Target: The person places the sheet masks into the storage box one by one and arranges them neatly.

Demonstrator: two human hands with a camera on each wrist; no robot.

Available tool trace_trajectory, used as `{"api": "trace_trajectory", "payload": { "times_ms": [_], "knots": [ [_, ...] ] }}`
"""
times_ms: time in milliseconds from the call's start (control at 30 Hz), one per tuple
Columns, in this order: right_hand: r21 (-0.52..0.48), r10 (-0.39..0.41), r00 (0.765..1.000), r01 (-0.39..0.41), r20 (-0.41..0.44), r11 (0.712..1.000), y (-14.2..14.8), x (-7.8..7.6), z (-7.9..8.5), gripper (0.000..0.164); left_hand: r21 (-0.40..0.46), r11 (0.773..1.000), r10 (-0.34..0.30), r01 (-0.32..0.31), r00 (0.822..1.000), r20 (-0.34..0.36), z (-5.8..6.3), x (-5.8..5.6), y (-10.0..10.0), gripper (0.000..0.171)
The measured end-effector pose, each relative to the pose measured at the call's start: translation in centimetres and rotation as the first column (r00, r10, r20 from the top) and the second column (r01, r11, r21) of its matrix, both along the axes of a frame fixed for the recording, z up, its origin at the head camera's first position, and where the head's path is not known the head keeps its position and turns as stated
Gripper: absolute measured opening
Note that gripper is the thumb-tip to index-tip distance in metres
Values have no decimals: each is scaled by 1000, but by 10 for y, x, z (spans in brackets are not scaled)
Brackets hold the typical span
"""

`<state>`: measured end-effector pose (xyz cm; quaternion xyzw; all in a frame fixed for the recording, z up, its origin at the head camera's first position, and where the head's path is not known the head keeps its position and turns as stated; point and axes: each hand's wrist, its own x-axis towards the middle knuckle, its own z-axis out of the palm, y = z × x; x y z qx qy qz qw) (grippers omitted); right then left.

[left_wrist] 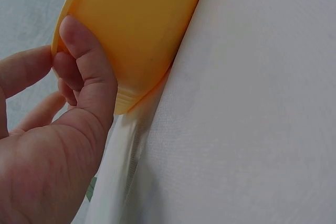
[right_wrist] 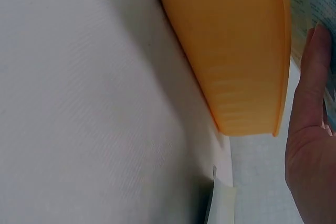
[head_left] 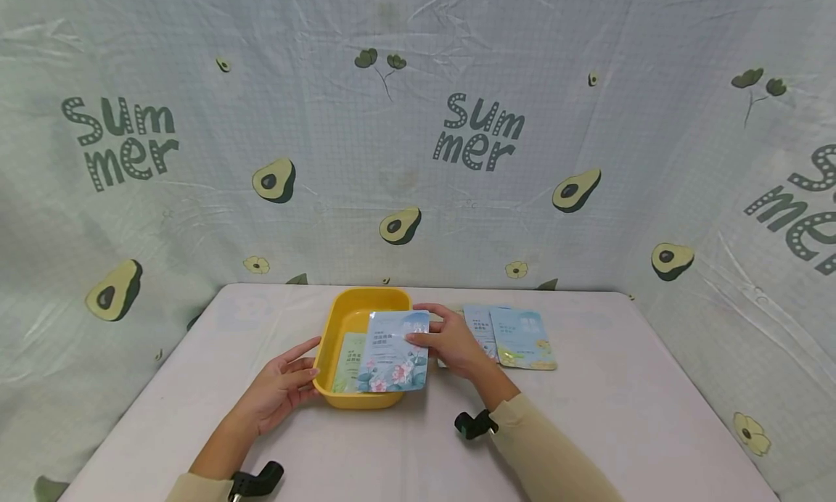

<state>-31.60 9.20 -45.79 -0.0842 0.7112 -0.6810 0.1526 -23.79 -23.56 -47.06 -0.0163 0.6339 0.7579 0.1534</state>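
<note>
Our left hand [head_left: 279, 392] grips the yellow tray [head_left: 366, 401] at its left rim; our right hand [head_left: 455, 342] pinches a flower-print sachet [head_left: 394, 352] above its right half. Apparently we're loading; the next move calls for lowering it flat.

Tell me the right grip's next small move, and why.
Probably lower the blue floral packet into the yellow tray: the right grip pinches it above the tray's right side, the left grip holds the left rim, and a green packet lies inside.
</note>
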Motion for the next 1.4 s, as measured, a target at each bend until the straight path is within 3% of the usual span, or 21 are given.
{"api": "trace_trajectory", "payload": {
  "times_ms": [500, 1000, 1400],
  "knots": [
    [92, -19, 1000, 17, 16, 996, -18, -8, 7, 66, -5, 1000, 7, -7, 1000, 1, 0, 0, 0, 74],
    [135, 14, 1000, -14, -1, 991, -37, -11, 17, 64, -5, 1000, 2, -2, 1000, -7, -1, 0, -1, 74],
    [317, -18, 999, 32, -47, 948, -48, -10, 24, 59, 10, 1000, -5, 5, 1000, -7, -1, 0, -1, 76]
  ]
}}
